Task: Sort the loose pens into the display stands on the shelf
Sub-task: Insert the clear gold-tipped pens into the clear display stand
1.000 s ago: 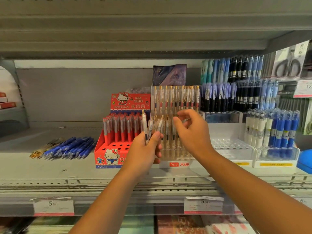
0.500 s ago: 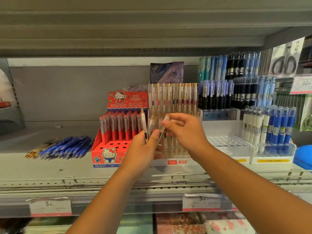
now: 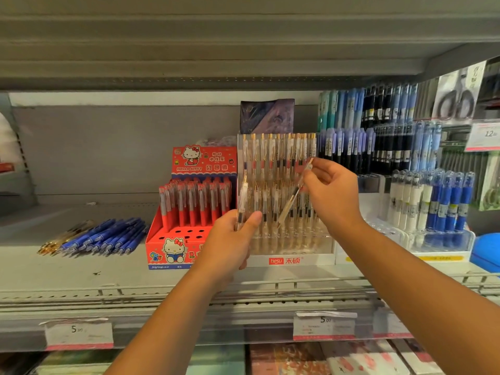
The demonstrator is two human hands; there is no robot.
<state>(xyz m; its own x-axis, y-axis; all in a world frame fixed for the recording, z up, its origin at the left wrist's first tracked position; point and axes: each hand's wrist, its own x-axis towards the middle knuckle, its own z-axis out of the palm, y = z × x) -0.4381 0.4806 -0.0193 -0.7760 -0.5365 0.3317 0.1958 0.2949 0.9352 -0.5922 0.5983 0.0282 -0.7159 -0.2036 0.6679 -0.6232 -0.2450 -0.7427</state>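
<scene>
One upright pen clasped in left hand; one tilted pen pinched by right hand, before one clear stand.

A: The left hand covers the lower ends of its clear pens, so there's no counting them!
B: The blue object is cut off at the right edge, and the price label small print is unreadable.

stand: glossy see-thru plastic; pen held tilted: clear plastic barrel w/ shiny gold-coloured clip; red box: printed card, slight sheen; shelf: matt grey painted metal, scuffed; price tags: paper behind clear plastic strip
</scene>
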